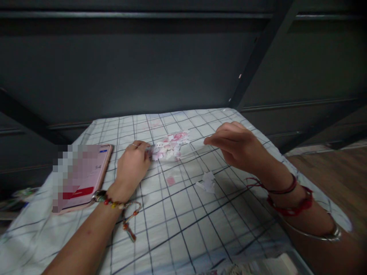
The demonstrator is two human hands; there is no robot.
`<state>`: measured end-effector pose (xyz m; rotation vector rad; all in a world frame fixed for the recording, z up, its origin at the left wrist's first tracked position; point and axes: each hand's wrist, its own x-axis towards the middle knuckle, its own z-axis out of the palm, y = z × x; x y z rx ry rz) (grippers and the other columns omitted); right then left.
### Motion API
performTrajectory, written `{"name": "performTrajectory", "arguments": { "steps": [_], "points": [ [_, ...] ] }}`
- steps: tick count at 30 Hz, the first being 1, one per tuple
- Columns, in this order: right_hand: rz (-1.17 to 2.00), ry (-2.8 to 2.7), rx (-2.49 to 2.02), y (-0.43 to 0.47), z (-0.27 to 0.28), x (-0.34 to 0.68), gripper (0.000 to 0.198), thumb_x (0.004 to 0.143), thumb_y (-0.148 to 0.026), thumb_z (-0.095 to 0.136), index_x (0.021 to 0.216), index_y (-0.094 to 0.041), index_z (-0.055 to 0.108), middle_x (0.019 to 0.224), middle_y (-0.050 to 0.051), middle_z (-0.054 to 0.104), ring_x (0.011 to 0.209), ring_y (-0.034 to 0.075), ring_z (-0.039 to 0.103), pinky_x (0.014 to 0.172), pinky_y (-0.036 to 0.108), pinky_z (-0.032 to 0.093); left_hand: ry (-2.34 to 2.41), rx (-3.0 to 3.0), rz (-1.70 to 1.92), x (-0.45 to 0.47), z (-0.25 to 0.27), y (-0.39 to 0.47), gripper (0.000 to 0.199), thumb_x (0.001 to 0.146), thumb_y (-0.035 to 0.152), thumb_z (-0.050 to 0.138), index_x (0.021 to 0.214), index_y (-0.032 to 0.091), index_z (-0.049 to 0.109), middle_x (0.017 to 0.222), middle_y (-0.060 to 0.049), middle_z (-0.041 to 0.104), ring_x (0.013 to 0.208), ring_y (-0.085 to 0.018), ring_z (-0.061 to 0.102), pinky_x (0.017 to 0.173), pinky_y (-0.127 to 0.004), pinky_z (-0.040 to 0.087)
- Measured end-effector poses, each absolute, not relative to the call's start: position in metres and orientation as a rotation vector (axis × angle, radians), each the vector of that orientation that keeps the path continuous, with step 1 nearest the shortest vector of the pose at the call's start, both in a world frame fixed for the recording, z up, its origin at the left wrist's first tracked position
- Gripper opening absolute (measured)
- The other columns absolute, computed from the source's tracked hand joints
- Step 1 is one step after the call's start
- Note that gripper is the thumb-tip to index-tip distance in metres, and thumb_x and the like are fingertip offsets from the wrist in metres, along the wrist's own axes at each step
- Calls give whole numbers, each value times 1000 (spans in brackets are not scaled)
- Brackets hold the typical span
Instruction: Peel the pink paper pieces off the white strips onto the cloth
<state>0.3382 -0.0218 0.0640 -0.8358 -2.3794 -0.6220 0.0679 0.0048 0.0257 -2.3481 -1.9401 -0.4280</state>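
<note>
Beaded bracelets circle the left wrist nearest the lens, above a soft checked cloth (177,229) draped over the tabletop. Left hand (132,165) rests with curled fingers pressing the edge of a heap of small pink-and-white paper scraps (171,147). Right hand (235,147) pinches a thin clear strip (193,151) leading to that heap. One pink-cased phone (83,177) lies flat at left; a crumpled white scrap (208,182) sits apart.

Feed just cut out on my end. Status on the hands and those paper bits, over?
Left hand pressing down the edge of the pink-and-white paper pile. Right hand pinching a clear strip off it. Loose scrap and phone nearby, nothing blocking.
</note>
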Motion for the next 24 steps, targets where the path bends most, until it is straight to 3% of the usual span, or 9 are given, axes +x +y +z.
{"name": "performTrajectory", "arguments": {
  "steps": [10,20,24],
  "points": [
    [-802,-2433,-919,-22,70,345,35,75,5,39,85,-21,60,68,-1,59,69,15,48,63,29,33,-1951,-2341,-423,68,24,5,37,83,11,36,108,12,63,116,-10,62,104,-25,60,92,-35,48],
    [-729,-2396,-815,-24,68,338,31,80,3,41,88,-19,61,69,-1,60,69,13,47,63,28,32,-1950,-2339,-415,68,25,5,37,84,11,35,108,13,63,115,-9,62,103,-24,60,91,-34,48],
    [-779,-2419,-865,-22,70,342,33,75,6,40,84,-19,60,66,-1,57,68,15,45,62,29,31,-1942,-2346,-428,68,24,5,37,83,11,35,107,12,63,114,-10,63,102,-26,60,90,-36,49]
  ]
}}
